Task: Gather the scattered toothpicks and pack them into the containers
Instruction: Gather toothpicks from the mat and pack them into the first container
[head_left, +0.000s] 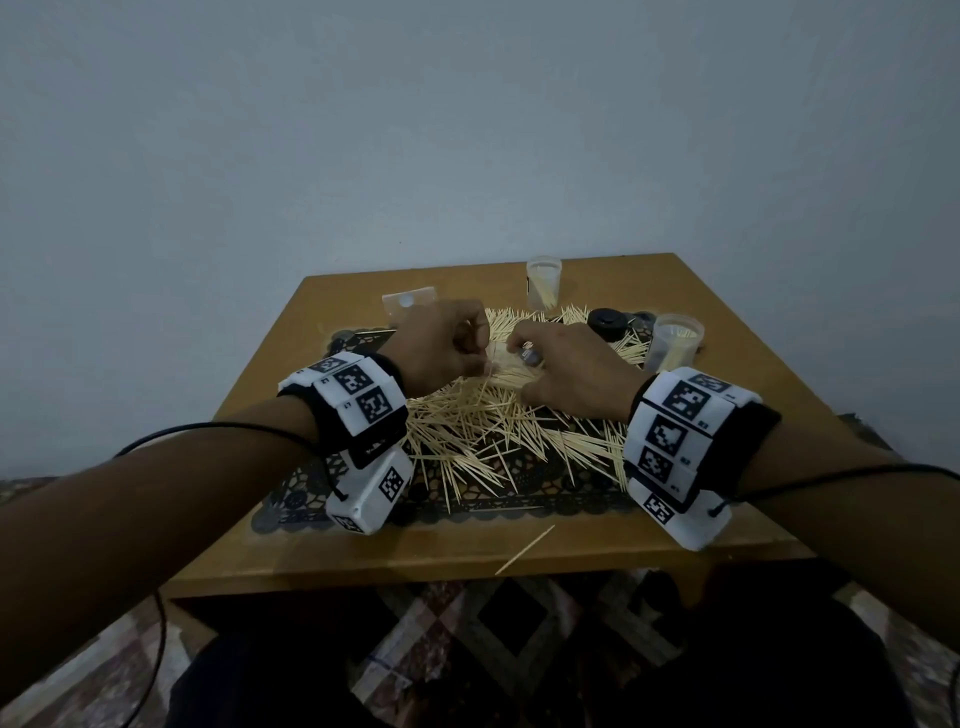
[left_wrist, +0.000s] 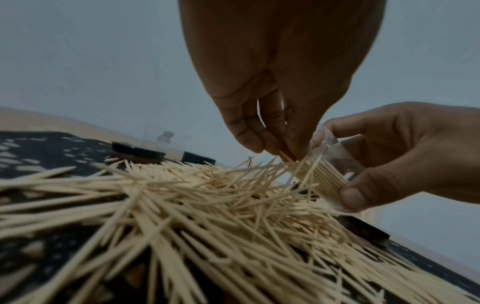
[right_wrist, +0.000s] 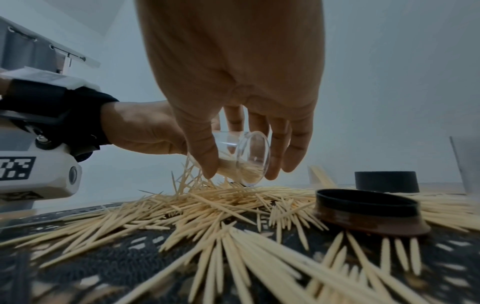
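The left hand (head_left: 441, 345) hangs over the middle of the surface (head_left: 363, 551), toward its far edge, with its fingers (left_wrist: 249, 131) bunched downward and pinching a small tuft of toothpicks (left_wrist: 285, 158). Just to its right, close enough that fingertips nearly meet, the right hand (head_left: 566, 371) grips a small clear container (right_wrist: 246, 162) between thumb and fingers. The container lies tipped on its side, long axis running left to right along the surface, open mouth facing the left hand and closed base toward the right edge. It is already partly packed with toothpicks lying along that same axis, and some spill out of the mouth into the pile.

The coming move, as I judge it, turns on that alignment: the pinched tuft has to go in parallel to the container's axis, tips first through the mouth, so the left hand feeds and the right hand steadies.

The loose toothpicks (head_left: 483, 431) spread beneath and in front of both hands on a dark patterned mat (head_left: 519, 501), reaching toward the near edge; one stray toothpick (head_left: 524, 550) lies on bare wood by the near edge. Two further containers stand upright, one (head_left: 543, 283) at the far edge and one (head_left: 676, 340) near the far right corner. Dark lids (right_wrist: 366, 211) rest among the toothpicks to the right.

No brand, label or writing can be read; only square coded markers on the wrist bands (head_left: 353, 395)
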